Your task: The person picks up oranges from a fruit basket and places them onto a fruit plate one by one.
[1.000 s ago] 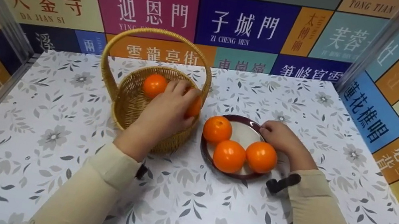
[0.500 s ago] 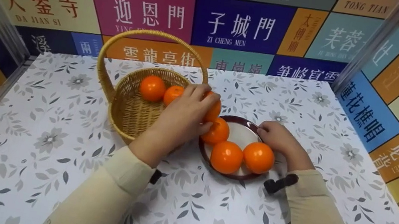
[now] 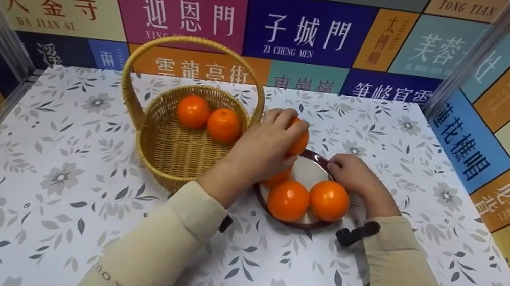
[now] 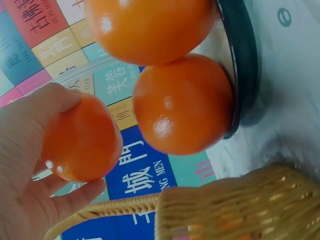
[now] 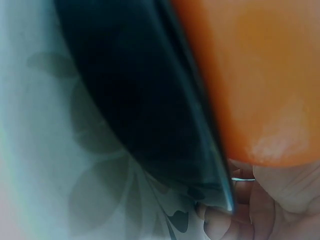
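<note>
You have just lifted one orange (image 3: 301,140) out of the wicker basket (image 3: 175,153) at centre-left and across its rim, so it now hangs over the upper left edge of the round plate (image 3: 308,171) near the middle of the frame; your left grip (image 3: 264,147) is grasping it, thumb on one side and fingers on the other, and the left wrist view shows a gap between it and the nearest orange on the plate; that suggests this carry is nearly made, with the orange not yet set down; two oranges (image 3: 225,125) lie side by side in the far part of the basket, while three oranges (image 3: 288,200) sit on the plate, one partly hidden below your wrist; your right grip (image 3: 358,178) has stayed at the plate's upper right, pinching its rim, which looks to steady it; the fruit are smooth, glossy and nearly spherical; the basket is tan and tightly woven, with a tall arched handle; the plate has a shiny dark reddish-brown rim around a pale inside; the surface (image 3: 13,227) is white, printed with grey flowers and leaves.
</note>
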`<state>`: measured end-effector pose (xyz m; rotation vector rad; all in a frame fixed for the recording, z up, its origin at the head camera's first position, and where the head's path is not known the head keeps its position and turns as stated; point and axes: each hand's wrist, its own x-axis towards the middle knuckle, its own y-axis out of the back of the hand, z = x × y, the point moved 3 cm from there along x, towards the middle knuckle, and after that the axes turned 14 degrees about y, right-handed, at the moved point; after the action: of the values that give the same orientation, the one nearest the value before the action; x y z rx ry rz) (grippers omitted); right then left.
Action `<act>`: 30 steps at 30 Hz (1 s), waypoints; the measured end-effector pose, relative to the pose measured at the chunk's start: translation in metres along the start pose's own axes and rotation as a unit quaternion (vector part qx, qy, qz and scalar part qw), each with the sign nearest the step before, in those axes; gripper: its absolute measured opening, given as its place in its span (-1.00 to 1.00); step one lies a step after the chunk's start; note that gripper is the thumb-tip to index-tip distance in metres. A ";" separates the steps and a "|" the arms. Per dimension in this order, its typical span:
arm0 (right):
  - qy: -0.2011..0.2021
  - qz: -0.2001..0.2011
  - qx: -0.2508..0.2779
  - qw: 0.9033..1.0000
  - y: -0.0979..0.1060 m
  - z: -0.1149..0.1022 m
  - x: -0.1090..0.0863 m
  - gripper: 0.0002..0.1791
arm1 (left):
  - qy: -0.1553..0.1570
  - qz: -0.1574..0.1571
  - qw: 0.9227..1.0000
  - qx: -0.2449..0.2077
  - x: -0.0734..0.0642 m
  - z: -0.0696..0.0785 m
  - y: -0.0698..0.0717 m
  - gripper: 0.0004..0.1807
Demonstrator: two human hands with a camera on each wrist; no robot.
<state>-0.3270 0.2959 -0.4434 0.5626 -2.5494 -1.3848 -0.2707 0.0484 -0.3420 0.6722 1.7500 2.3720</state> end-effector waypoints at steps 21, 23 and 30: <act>-0.012 -0.005 0.009 1.000 -0.001 0.000 -0.002 -0.70 | -0.001 -0.064 0.998 -0.023 0.028 0.013 -0.041 -0.38; -0.013 -0.006 0.011 1.000 -0.002 0.000 -0.002 -0.71 | 0.001 -0.071 0.997 -0.021 0.030 0.013 -0.044 -0.38; -0.011 0.003 0.014 1.000 0.000 0.001 -0.003 -0.71 | 0.012 -0.092 0.995 -0.022 0.035 0.015 -0.054 -0.39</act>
<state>-0.3250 0.2977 -0.4437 0.5457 -2.5893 -1.3637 -0.3046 0.0916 -0.3789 0.4557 1.6835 2.2956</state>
